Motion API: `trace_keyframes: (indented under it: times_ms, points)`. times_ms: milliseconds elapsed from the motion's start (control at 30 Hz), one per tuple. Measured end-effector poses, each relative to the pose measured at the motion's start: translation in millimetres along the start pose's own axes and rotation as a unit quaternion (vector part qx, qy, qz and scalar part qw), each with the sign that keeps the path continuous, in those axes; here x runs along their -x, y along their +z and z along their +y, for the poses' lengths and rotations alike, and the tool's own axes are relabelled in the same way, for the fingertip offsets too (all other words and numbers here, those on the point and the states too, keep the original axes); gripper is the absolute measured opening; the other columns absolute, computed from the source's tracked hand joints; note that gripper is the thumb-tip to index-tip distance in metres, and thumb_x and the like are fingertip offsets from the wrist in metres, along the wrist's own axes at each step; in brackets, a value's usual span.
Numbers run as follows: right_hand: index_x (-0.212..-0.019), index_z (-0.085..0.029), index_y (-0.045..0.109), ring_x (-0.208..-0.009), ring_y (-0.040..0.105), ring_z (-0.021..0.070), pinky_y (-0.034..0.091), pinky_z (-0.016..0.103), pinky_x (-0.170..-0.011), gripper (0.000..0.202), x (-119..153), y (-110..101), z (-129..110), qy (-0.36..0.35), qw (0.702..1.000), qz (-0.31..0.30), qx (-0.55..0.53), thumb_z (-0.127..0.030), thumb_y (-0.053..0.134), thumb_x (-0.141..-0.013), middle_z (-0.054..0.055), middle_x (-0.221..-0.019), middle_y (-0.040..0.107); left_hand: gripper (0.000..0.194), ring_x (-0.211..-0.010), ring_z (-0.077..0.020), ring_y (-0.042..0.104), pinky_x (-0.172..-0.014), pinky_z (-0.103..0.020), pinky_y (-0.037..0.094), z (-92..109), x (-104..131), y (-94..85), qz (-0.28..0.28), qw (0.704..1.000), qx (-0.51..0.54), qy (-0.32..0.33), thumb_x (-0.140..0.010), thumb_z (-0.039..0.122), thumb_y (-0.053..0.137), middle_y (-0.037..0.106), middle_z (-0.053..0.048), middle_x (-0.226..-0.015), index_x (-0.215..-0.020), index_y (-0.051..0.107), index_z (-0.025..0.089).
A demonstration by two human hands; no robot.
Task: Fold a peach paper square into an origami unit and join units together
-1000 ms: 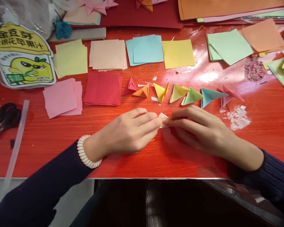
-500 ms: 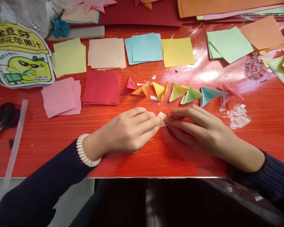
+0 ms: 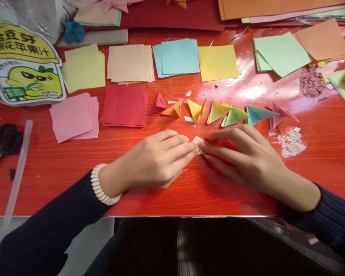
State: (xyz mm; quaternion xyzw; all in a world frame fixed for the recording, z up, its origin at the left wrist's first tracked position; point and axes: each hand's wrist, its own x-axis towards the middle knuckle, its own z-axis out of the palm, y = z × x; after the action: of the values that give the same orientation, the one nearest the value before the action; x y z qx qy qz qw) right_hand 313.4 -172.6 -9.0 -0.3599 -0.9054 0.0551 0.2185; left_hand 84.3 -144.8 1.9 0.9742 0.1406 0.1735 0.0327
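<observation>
My left hand (image 3: pixel 156 159) and my right hand (image 3: pixel 243 153) meet at the middle of a red table (image 3: pixel 60 168). Their fingertips pinch a small folded piece of pale pink paper (image 3: pixel 198 143) pressed flat on the tabletop; most of it is hidden under the fingers. Just beyond the hands runs a row of folded paper triangles (image 3: pixel 215 112) in red, orange, yellow, green, blue and pink.
Stacks of square paper lie further back: pink (image 3: pixel 71 117), red (image 3: pixel 123 105), yellow-green (image 3: pixel 83 67), cream (image 3: pixel 129 63), blue (image 3: pixel 178 56), yellow (image 3: pixel 217 62), green (image 3: pixel 280 53). Black scissors (image 3: pixel 2 143) and a clear stick (image 3: pixel 18 168) lie left. A juice pouch (image 3: pixel 23 65) stands back left.
My right hand's fingers have curled and slid slightly left over the pale paper. My left hand has hardly moved.
</observation>
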Motion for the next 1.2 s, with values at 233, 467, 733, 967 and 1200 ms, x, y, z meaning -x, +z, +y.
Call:
trace_keyframes:
  times_ms: [233,467,733,967,1200]
  points:
    - [-0.088,-0.015,0.066,-0.078,0.046,0.0198,0.042,0.035,-0.067,0.011,-1.5,-1.9,0.9,0.024,1.0,0.0,0.009,-0.019,0.059,-0.08,0.01,-0.086,0.058,0.03,-0.097,-0.0216,0.059,-0.081,-0.035,0.049,0.0,0.3,2.6,-0.006,1.0,0.01,-0.007,-0.086,0.009,0.049,0.064,-0.009,-0.109,-0.115,0.054,0.006]
    - [-0.088,-0.019,0.066,-0.072,0.044,0.0187,0.039,0.035,-0.064,0.011,1.8,-3.8,4.1,0.052,0.997,0.043,0.027,-0.018,0.061,-0.078,0.007,-0.08,0.058,0.031,-0.113,-0.0214,0.053,-0.091,-0.037,0.046,2.7,1.6,0.9,-0.029,0.999,-0.032,0.014,-0.089,0.008,0.042,0.058,-0.009,-0.123,-0.119,0.052,0.006]
    - [-0.083,-0.013,0.065,-0.062,0.039,0.0156,0.032,0.03,-0.053,0.007,-4.3,-6.8,-0.9,-0.031,0.997,0.044,0.047,-0.015,0.058,-0.08,0.005,-0.064,0.053,0.033,-0.114,-0.0215,0.053,-0.097,-0.044,0.042,6.5,1.2,-0.3,-0.049,0.998,-0.035,-0.021,-0.09,0.011,0.04,0.058,-0.005,-0.124,-0.121,0.051,0.01]
    - [-0.078,-0.014,0.067,-0.055,0.038,0.0141,0.029,0.031,-0.053,0.013,-2.1,-4.6,-0.7,-0.024,0.994,-0.001,0.105,-0.02,0.056,-0.082,0.0,-0.053,0.051,0.033,-0.115,-0.0214,0.053,-0.097,-0.041,0.045,16.2,1.9,-8.5,-0.05,0.991,-0.121,-0.003,-0.091,0.01,0.041,0.057,-0.01,-0.124,-0.122,0.05,0.007]
    - [-0.088,-0.012,0.068,-0.046,0.042,0.0117,0.031,0.028,-0.051,0.016,-2.8,-5.5,-4.1,-0.007,0.997,-0.011,0.081,-0.019,0.053,-0.084,-0.002,-0.049,0.052,0.038,-0.112,-0.0257,0.055,-0.102,-0.041,0.039,36.9,-0.6,-8.2,-0.056,0.977,-0.204,-0.003,-0.086,0.014,0.053,0.059,-0.018,-0.118,-0.119,0.051,-0.005]
